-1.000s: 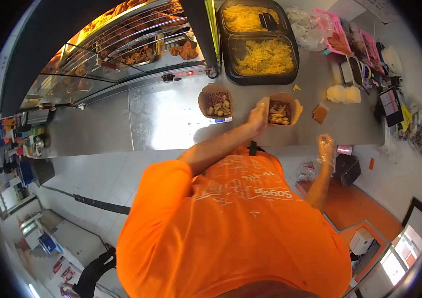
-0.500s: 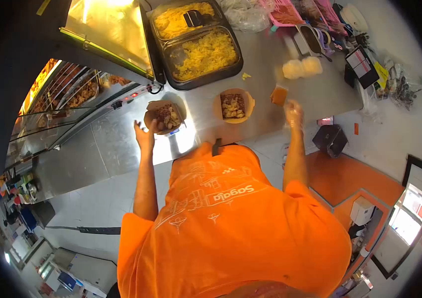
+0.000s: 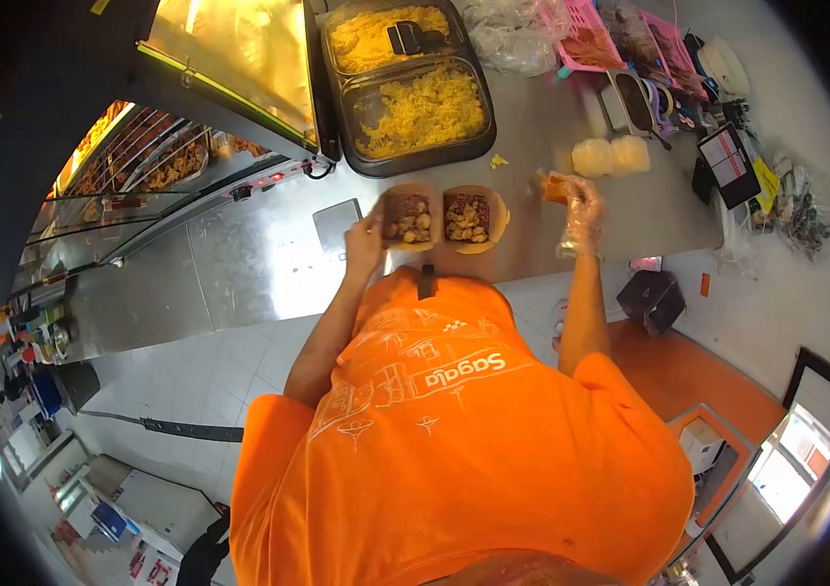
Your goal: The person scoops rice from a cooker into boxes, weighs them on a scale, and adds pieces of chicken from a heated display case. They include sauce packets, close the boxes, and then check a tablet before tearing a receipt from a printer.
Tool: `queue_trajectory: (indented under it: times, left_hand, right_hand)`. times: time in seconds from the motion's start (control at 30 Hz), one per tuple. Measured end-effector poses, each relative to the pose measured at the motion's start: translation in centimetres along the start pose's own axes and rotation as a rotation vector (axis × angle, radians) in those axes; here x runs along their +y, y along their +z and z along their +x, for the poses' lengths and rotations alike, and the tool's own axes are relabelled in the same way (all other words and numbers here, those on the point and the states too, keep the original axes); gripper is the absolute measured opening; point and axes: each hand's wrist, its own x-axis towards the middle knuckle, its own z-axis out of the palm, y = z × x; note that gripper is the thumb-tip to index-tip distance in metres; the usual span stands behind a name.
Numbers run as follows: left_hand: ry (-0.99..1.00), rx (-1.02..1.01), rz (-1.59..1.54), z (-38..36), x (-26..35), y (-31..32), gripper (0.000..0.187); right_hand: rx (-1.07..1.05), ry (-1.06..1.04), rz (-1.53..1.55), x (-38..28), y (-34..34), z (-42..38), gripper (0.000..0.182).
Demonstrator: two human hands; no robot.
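My left hand (image 3: 366,244) is closed on the left side of a brown paper food box (image 3: 408,217), which holds dark red food and pale browned chunks. Right beside it stands a second paper food box (image 3: 469,219) with similar contents. My right hand (image 3: 583,213), in a clear plastic glove, pinches a small orange sauce packet (image 3: 553,188) just above the counter. Left of the boxes lies a flat grey square plate (image 3: 339,227) that looks like a scale.
A black two-part tray (image 3: 415,161) of yellow rice stands behind the boxes. White round-cornered containers (image 3: 612,155) sit beyond my right hand, with pink baskets (image 3: 586,34) and plastic bags farther back. A lit glass food cabinet (image 3: 229,68) borders the counter's left side.
My left hand has taken hold of the left food box and moved it right, off the grey plate, beside the other box. My right hand has picked up the orange sauce packet.
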Motion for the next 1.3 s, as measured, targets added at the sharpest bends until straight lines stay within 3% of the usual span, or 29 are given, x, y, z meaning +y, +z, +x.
queue_trajectory:
  times: [0.13,0.23,0.43,0.63,0.73,0.83,0.93,1.03,1.13,1.23,1.3]
  left_hand:
    - [-0.036,-0.140,0.126,-0.7,3.8,0.9,0.042]
    - [-0.083,-0.150,0.083,-0.6,5.0,0.8,0.040]
    - [-0.089,-0.109,-0.192,-1.8,2.1,-0.5,0.052]
    - [-0.215,-0.004,-0.357,-5.7,1.2,-4.2,0.041]
    - [-0.277,0.049,-0.394,-7.3,-0.1,-5.3,0.040]
    - [-0.310,0.091,-0.381,-8.4,-0.5,-6.0,0.040]
    - [-0.338,0.095,-0.378,-8.7,0.4,-6.2,0.041]
    - [-0.293,0.085,-0.368,-8.4,0.5,-6.8,0.041]
    - [-0.276,0.102,-0.390,-7.9,-0.2,-7.6,0.042]
    - [-0.311,0.119,-0.399,-7.8,-0.4,-9.3,0.042]
    - [-0.321,0.139,-0.401,-7.4,-0.7,-10.5,0.042]
  right_hand:
    - [-0.127,-0.099,0.160,-6.4,1.2,-1.8,0.019]
    - [-0.357,-0.004,-0.013,-10.1,2.5,-3.5,0.019]
    - [-0.526,-0.353,-0.573,-8.8,6.8,-5.2,0.021]
    - [-0.968,0.348,-0.002,-10.5,5.0,-2.7,0.027]
    - [-0.436,0.206,-0.099,-14.2,4.0,-2.0,0.029]
    - [-0.228,0.130,-0.702,-0.3,3.6,3.6,0.031]
    - [-0.274,0.223,-0.804,4.0,3.6,4.3,0.041]
    - [-0.440,0.249,-1.004,6.1,4.9,5.1,0.031]
    - [-0.362,0.181,-0.803,3.6,4.4,3.9,0.027]
    - [-0.158,0.171,-0.894,2.8,5.7,2.5,0.023]
    - [-0.211,0.149,-0.798,4.5,5.9,2.9,0.026]
